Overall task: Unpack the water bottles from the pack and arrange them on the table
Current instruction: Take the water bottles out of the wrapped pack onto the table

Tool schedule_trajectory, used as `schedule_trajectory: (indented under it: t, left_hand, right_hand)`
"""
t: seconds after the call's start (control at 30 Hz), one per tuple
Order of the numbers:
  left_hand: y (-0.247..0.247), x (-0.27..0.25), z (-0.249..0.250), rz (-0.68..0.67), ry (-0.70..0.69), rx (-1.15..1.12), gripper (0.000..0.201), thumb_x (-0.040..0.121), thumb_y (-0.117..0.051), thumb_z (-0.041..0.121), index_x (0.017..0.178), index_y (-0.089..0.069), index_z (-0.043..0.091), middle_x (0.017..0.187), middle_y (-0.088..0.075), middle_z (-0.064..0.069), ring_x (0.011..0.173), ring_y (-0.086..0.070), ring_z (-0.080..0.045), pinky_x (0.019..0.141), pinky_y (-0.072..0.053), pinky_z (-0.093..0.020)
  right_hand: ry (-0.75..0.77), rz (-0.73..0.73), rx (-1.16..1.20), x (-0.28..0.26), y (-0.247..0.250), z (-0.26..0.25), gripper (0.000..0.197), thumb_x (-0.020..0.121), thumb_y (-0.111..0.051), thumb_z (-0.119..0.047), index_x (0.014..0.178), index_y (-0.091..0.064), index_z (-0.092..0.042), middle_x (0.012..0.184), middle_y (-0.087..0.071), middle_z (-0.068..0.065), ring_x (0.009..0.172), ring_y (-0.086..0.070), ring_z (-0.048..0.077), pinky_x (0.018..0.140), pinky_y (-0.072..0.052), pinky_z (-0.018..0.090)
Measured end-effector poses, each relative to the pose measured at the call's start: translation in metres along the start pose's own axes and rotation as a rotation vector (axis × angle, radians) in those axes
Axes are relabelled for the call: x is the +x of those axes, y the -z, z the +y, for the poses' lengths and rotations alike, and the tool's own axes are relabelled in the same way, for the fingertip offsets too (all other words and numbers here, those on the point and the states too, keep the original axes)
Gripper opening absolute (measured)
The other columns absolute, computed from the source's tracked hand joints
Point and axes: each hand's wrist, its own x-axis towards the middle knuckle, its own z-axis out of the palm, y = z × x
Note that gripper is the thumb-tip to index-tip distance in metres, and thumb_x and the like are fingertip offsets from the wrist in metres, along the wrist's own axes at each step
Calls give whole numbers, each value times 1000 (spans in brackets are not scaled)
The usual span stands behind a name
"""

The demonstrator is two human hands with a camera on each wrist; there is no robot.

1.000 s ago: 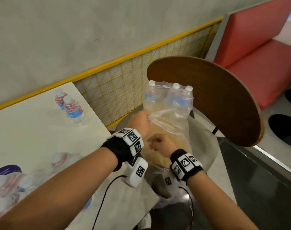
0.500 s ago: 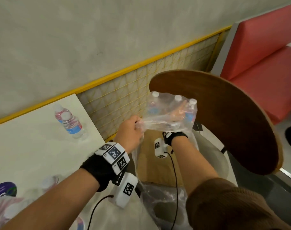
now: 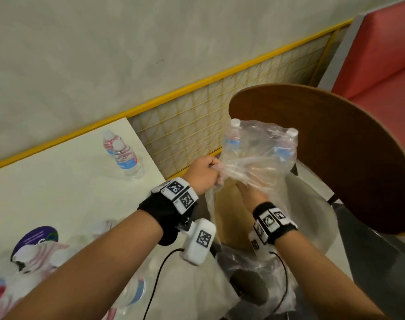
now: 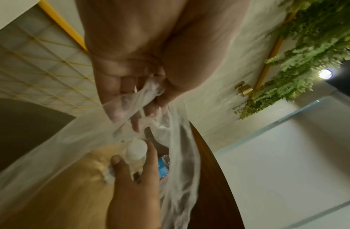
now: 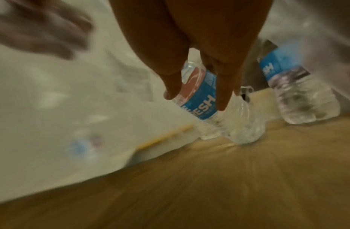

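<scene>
The clear plastic pack (image 3: 261, 153) stands on a chair seat, with two white caps showing through the wrap. My left hand (image 3: 204, 174) pinches a bunched edge of the wrap (image 4: 150, 91) and holds it up. Inside the opening, my right hand (image 3: 250, 195) comes down over one water bottle (image 5: 201, 108) with a blue label, thumb and fingers on either side of its neck. That bottle's white cap (image 4: 135, 149) sits between the thumb and index finger. A second bottle (image 5: 293, 86) stands to its right in the pack. Two unpacked bottles (image 3: 125, 155) stand at the table's far edge.
The white table (image 3: 58, 192) lies at left, with blurred bottles (image 3: 35, 257) and a purple disc (image 3: 37, 236) near me. The chair's wooden backrest (image 3: 335, 158) curves right behind the pack. A yellow mesh rail (image 3: 185, 116) runs along the wall, with a red bench (image 3: 381, 54) beyond.
My right hand has drawn back toward me from deep inside the pack. The middle cap no longer shows among the others. My left hand keeps its hold on the wrap.
</scene>
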Motion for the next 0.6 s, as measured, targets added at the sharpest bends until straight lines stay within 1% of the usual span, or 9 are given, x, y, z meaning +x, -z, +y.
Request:
schedule_trajectory:
  t: [0.1, 0.2, 0.27, 0.3, 0.37, 0.43, 0.5, 0.57, 0.6]
  left_hand:
    - [0, -2, -1, -18, 33, 71, 18, 91, -46, 1, 94, -62, 9, 85, -62, -4, 69, -56, -11, 52, -46, -16]
    - [3, -7, -2, -110, 90, 38, 15, 90, -50, 1, 92, -61, 11, 91, -63, -7, 81, -59, -19, 73, -53, -31]
    - [5, -11, -1, -160, 156, 14, 16, 91, -49, 2, 93, -59, 13, 93, -64, -6, 87, -61, -20, 90, -52, -42]
    - [5, -13, 0, -180, 182, 12, 17, 92, -48, 2, 91, -58, 15, 93, -63, -5, 87, -61, -20, 94, -51, -44]
    - [5, -17, 1, -206, 213, 5, 19, 93, -47, 1, 91, -56, 17, 90, -61, -3, 83, -61, -17, 94, -51, -43]
    - [5, -21, 4, -214, 232, 2, 20, 95, -44, 1, 100, -55, 16, 88, -59, -1, 75, -60, -14, 86, -52, -38]
    - [7, -25, 8, -223, 234, 18, 24, 96, -42, 2, 114, -55, 13, 96, -61, -4, 81, -62, -16, 84, -51, -36]
    - [9, -28, 12, -230, 218, 71, 32, 96, -44, 2, 126, -53, 7, 118, -62, -11, 106, -63, -24, 93, -50, -39]
    - [11, -28, 13, -222, 207, 80, 34, 95, -46, 2, 129, -52, 6, 126, -59, -12, 115, -60, -27, 94, -50, -39]
  right_hand:
    - [220, 50, -55, -60, -2, -1, 40, 93, -55, -29, 132, -50, -18, 129, -57, 3, 119, -53, 23, 101, -40, 32]
    - [363, 70, -56, -114, -4, 12, 51, 90, -61, -27, 136, -40, -29, 129, -48, -11, 118, -46, 9, 97, -34, 20]
    - [366, -49, 96, -140, -1, 17, 51, 89, -62, -27, 131, -37, -42, 125, -45, -19, 111, -47, -1, 95, -40, 19]
    - [414, -114, 147, -156, 0, 17, 51, 88, -62, -26, 126, -37, -48, 126, -45, -20, 108, -49, -6, 93, -45, 17]
    - [539, -169, 127, -179, -3, 15, 51, 85, -63, -33, 121, -36, -56, 129, -44, -21, 108, -50, -8, 88, -47, 9]
    - [603, -211, 37, -189, -9, 12, 51, 83, -59, -46, 124, -32, -62, 131, -43, -24, 107, -53, 0, 85, -48, 9]
    - [625, -273, 30, -193, -19, 5, 52, 85, -60, -43, 126, -32, -60, 133, -42, -27, 109, -52, 0, 84, -49, 10]
    - [611, -374, 27, -195, -36, -1, 52, 88, -61, -38, 132, -36, -49, 133, -38, -29, 118, -42, -8, 89, -45, 7]
    - [593, -403, 16, -193, -48, -5, 53, 88, -61, -38, 135, -37, -44, 135, -39, -28, 122, -39, -7, 94, -44, 9]
